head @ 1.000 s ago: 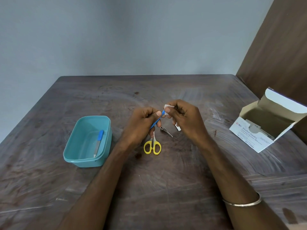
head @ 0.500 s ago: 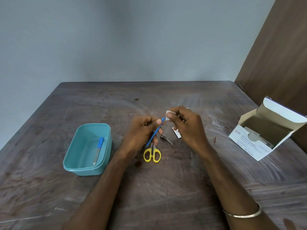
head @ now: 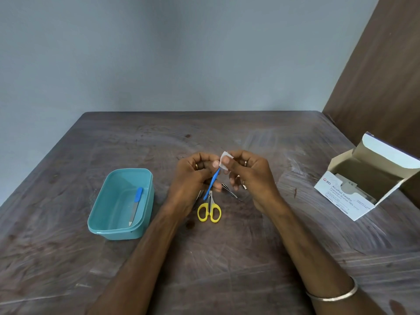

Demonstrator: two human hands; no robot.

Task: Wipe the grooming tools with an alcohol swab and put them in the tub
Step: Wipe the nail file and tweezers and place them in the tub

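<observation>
My left hand (head: 193, 180) pinches a slim blue-handled tool (head: 212, 184) above the table. My right hand (head: 247, 178) holds a white alcohol swab (head: 223, 160) folded over the tool's upper end, which is hidden. Just below the hands lie small yellow-handled scissors (head: 209, 211) and a thin metal tool (head: 229, 190). At the left stands a teal tub (head: 100, 223) with a blue-handled nail file (head: 136, 204) lying inside it.
An open white box of alcohol swabs (head: 345, 198) sits at the right edge of the dark wooden table (head: 227, 258). A brown panel rises behind it. A grey wall is at the back.
The swab in my right hand has closed over the tool's upper end after being briefly apart from it. The camera view has tilted upward slightly.
</observation>
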